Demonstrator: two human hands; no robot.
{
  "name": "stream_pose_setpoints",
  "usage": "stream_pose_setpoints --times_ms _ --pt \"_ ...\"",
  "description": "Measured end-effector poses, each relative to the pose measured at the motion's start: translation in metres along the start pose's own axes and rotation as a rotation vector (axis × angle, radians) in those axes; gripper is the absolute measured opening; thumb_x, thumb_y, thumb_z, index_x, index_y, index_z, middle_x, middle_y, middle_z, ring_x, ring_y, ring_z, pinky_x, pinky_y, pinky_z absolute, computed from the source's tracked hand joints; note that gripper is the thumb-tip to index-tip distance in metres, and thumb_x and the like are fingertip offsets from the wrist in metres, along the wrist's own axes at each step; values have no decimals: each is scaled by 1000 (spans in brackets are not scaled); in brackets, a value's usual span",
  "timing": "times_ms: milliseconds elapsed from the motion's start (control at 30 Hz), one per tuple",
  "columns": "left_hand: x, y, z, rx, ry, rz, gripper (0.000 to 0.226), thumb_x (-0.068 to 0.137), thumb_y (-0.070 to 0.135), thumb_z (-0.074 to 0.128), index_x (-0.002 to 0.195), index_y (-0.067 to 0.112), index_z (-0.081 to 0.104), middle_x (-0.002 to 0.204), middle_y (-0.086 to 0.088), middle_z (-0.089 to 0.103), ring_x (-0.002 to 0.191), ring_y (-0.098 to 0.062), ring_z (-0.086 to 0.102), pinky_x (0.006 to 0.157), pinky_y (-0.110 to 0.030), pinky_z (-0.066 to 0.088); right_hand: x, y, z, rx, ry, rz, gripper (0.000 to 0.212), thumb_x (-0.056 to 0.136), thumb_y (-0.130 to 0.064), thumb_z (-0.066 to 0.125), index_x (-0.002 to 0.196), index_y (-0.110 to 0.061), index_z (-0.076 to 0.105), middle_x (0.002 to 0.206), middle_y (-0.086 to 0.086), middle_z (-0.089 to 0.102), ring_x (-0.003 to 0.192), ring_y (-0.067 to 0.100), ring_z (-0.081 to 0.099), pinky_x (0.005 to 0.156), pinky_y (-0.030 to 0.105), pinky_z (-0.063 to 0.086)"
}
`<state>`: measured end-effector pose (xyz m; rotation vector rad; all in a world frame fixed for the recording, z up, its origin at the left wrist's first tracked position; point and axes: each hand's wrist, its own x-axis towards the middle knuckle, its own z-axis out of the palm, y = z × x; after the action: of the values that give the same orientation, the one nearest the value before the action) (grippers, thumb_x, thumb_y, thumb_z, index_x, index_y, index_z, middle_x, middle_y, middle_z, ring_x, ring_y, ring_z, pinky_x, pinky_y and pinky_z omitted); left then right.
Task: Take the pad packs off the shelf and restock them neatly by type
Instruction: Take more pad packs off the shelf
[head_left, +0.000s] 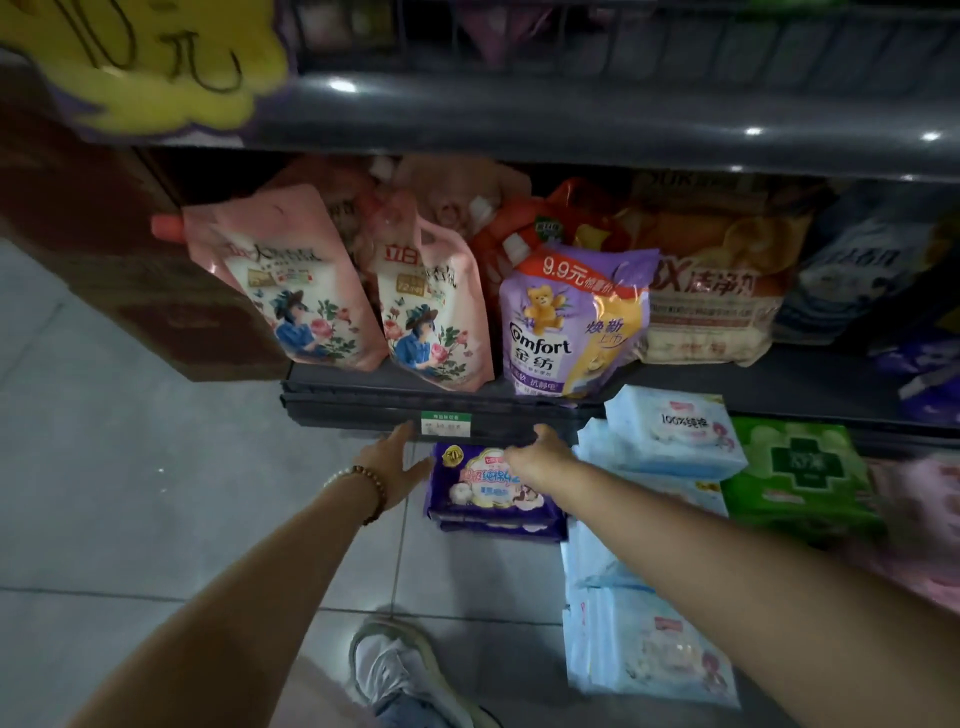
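We see both bare arms stretched fwd and down toward the low end of the display. L hand (397, 462) is flat, fingers straight and together, palm turned inward. It's just beside the left edge of the purple plastic-wrapped pad pack (483, 491); contact is too blurred to call. A brown beaded bracelet (371, 491) sits on that wrist. R hand (540, 457) lies over the pack's top right corner, thumb up toward the shelf lip. Its fingers are smeared, so we can't tell if it grips or only rests there. The purple pack sits on a second purple pack (504, 531), below the dark metal shelf edge (363, 410) and just left of the stack of light blue pad packs (670, 431).

Writing: the top light blue pack reads "100%纯棉". The purple pack has pink lettering incl. "纯棉", rest blurred. The green pad pack (800, 470) right of the blue stack shows a dark cross; text unreadable. On the shelf above, the right pink spouted pouch (431, 322) is marked "立白". The lilac spouted pouch (566, 322) reads "Comfort 金纺" and "9.9元", w/ a teddy bear. The yellow cloud-shaped sign (156, 62) top left carries a hand-drawn "元". The green-and-white price tag (445, 423) on the shelf edge is unreadable.
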<state>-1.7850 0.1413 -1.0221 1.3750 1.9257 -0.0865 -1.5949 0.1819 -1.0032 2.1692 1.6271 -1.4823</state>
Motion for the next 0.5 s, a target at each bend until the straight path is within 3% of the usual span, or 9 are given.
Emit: stream_pose_setpoints --times_ms 100,200,300,367,433,500 --pt "-34 14 -42 238 50 57 72 95 48 46 152 23 10 150 -8 35 133 -27 41 107 -39 38 -47 -22 -58 -485 -102 -202 57 94 -34 54 143 -9 40 142 13 47 124 28 50 101 30 44" --pt "-70 44 -87 285 77 127 64 95 46 47 149 25 19 143 -6 44 125 -25 48 103 -35 40 -88 -33 -119 -713 -112 -346 52 95 -34 53 140 -11 43 140 10 49 121 25 51 100 31 44" --pt "-107 90 -127 338 111 194 63 96 46 45 150 23 21 150 -4 38 133 -23 41 107 -28 32 -122 -37 -182 -682 -148 -380 54 95 -35 54 142 -14 39 141 5 48 120 18 50 103 31 41" --pt "-126 124 -152 394 189 244 61 97 47 43 149 21 25 153 -2 33 137 -20 36 111 -26 28 -140 -37 -224 -623 -112 -432 49 94 -35 57 137 -16 46 137 3 52 121 18 52 105 32 41" --pt "-141 159 -172 413 263 340 59 95 49 45 145 20 35 151 0 36 135 -19 39 112 -28 28 -160 -36 -265 -595 -14 -498 44 94 -33 58 134 -17 50 133 0 55 121 18 53 104 30 41" --pt "-156 195 -189 396 320 447 61 94 47 48 146 21 34 143 1 46 129 -18 46 109 -26 32 -178 -35 -302 -502 77 -538 45 94 -30 59 136 -17 48 134 1 53 118 16 53 101 28 41"
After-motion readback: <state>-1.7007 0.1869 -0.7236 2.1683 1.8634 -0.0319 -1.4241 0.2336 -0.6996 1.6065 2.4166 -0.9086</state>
